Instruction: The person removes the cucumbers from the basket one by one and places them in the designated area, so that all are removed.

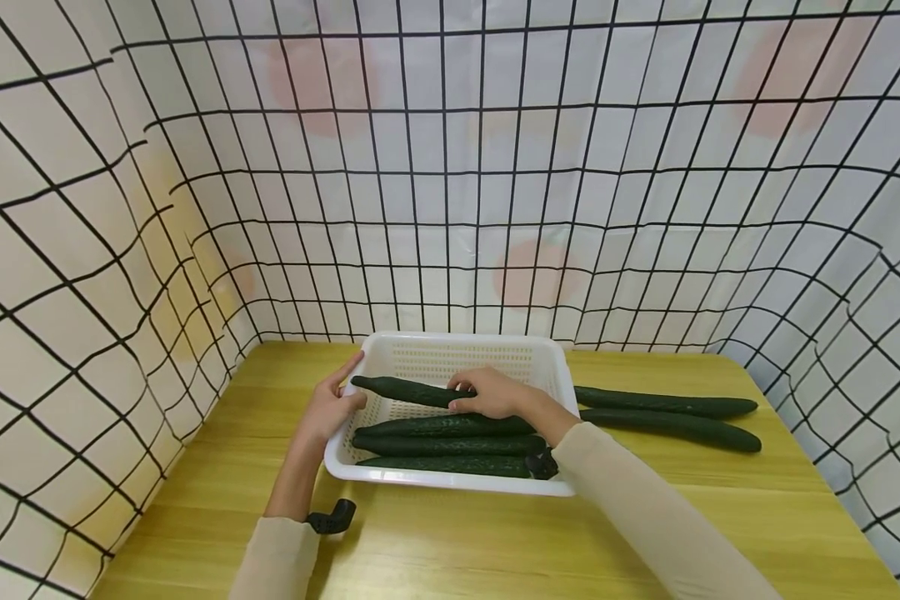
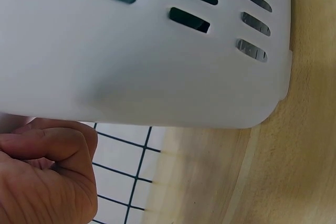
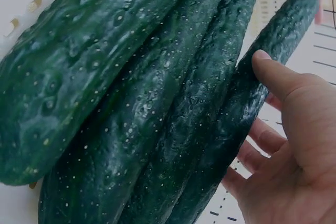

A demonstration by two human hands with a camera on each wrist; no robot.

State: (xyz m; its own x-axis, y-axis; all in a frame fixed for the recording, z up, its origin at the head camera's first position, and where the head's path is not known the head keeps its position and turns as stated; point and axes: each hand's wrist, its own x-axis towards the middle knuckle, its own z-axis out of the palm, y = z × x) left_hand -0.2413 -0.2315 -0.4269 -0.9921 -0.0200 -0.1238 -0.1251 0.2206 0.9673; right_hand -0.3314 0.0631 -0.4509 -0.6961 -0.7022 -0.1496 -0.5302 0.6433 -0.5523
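Observation:
A white plastic basket (image 1: 450, 479) with slotted walls sits on the table. My left hand (image 1: 330, 414) grips its left rim; in the left wrist view the fingers of that hand (image 2: 47, 171) are curled at the edge of the basket wall (image 2: 131, 66). Over the basket's far half, my right hand (image 1: 498, 393) holds a dark green cucumber (image 1: 405, 391) between thumb and fingers. In the right wrist view, the thumb lies on top of this cucumber (image 3: 286, 30). Several other cucumbers (image 1: 450, 446) lie side by side in the basket's near half.
Two more cucumbers, a farther one (image 1: 675, 403) and a nearer one (image 1: 682, 425), lie on the wooden table (image 1: 435, 550) right of the basket. Black grid mesh (image 1: 480, 171) over pale sheeting encloses the back and sides.

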